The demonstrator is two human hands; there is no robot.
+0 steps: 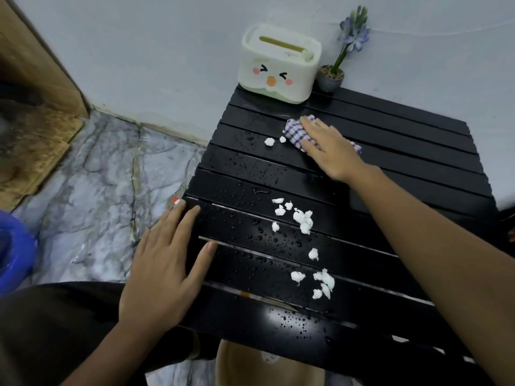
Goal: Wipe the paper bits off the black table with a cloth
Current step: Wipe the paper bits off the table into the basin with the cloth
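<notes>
The black slatted table (404, 151) is wet with droplets. White paper bits lie on it: two small ones (269, 141) just left of the cloth, a cluster (299, 217) in the middle, and several more (323, 281) nearer to me. My right hand (330, 147) presses flat on a blue-and-white checked cloth (294, 132) at the far part of the table. My left hand (167, 263) rests flat with fingers spread on the table's left edge, holding nothing.
A cream tissue box with a cartoon face (278, 62) and a small potted purple flower (331, 76) stand at the table's far edge by the wall. A tan bin (237, 366) sits below the near edge. A blue basin (14, 246) is on the marble floor at left.
</notes>
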